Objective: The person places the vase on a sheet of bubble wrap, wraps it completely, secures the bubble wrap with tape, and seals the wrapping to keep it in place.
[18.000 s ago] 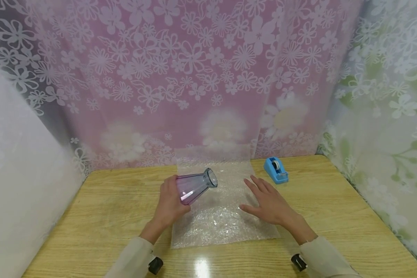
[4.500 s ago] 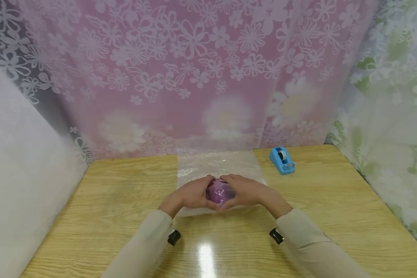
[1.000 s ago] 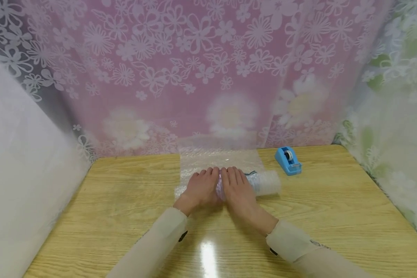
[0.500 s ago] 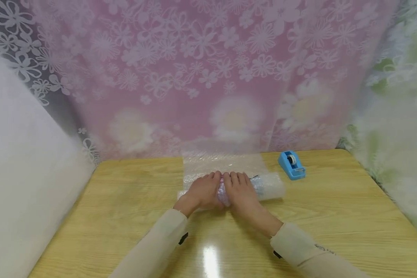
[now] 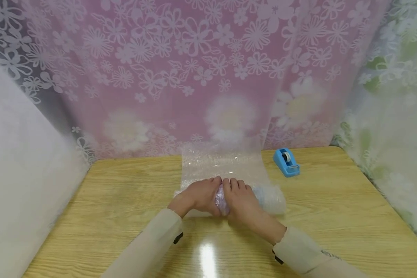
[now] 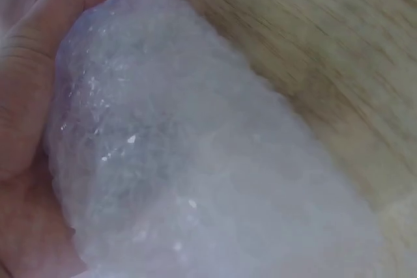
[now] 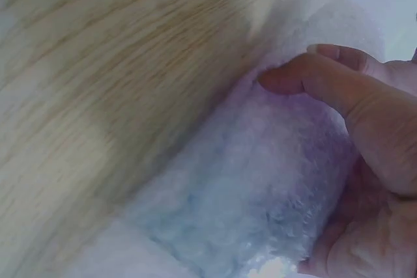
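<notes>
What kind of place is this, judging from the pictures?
Probably a small packing table set up for recording: a wooden table closed in by flowered curtains, with a blue tape dispenser and a sheet of bubble wrap that both hands roll around a purple vase.

I see both sleeved forearms angling inward over the table (image 5: 90, 216), the left hand (image 5: 199, 195) and right hand (image 5: 241, 199) side by side, fingers curled round the bubble-wrapped bundle (image 5: 264, 195).
</notes>
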{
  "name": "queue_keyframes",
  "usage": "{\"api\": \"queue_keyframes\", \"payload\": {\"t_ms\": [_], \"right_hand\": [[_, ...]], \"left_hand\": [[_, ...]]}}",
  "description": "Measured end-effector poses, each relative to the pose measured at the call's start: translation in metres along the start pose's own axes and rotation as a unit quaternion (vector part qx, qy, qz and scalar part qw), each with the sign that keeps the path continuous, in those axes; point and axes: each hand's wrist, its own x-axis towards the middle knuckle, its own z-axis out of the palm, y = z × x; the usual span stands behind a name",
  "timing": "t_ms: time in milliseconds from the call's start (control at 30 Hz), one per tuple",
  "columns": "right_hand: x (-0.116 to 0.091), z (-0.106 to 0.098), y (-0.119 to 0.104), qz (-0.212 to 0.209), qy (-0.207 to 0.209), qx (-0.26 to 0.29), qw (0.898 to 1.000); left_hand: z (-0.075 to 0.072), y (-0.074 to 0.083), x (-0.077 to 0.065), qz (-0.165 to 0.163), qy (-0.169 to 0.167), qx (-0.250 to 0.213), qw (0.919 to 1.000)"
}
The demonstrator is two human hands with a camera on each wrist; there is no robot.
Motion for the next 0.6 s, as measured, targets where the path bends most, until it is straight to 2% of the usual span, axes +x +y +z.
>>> {"api": "queue_keyframes", "payload": {"t_ms": [200,400,500,600], "right_hand": [[-0.008,-0.01,-0.004,-0.018,-0.026,0.01,0.999],[-0.002,-0.022,-0.002,-0.044,-0.085,0.012,0.995],[0.005,-0.027,-0.002,-0.048,-0.121,0.032,0.991],[0.009,-0.031,-0.003,-0.055,-0.135,0.05,0.988]], "left_hand": [[-0.001,0.003,-0.007,0.016,-0.048,-0.077,0.9958],[0.0,-0.002,-0.008,0.033,-0.06,-0.147,0.9868],[0.002,-0.008,-0.008,0.035,-0.07,-0.186,0.9795],[0.004,-0.014,-0.008,0.03,-0.078,-0.206,0.975]]}}
